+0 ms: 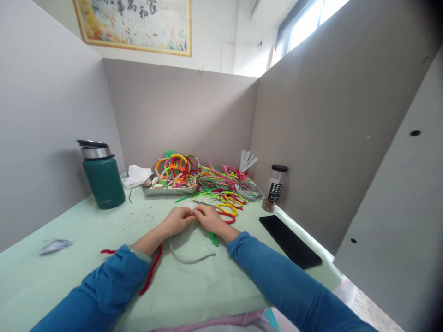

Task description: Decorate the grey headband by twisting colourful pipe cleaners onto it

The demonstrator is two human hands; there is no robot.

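Note:
My left hand (178, 220) and my right hand (209, 217) meet over the middle of the table, fingertips pinched together. Whatever lies between the fingers is too small and covered to make out. A green fuzzy pipe cleaner (213, 239) sticks out below my right hand. Under my left hand a grey cord (190, 262) curves across the cloth. A red pipe cleaner (151, 273) passes beneath my left forearm. Just beyond my right hand lie scissors (226, 213) with red and yellow handles, blades pointing left.
At the back, a metal tray (169, 191) holds shell-like pieces and colourful pipe-cleaner hoops. A pile of pipe cleaners (218, 177) and a coil of grey cord (249, 191) lie beside it. A green bottle (104, 182) stands left; a jar (275, 189) and black phone (290, 240) are right.

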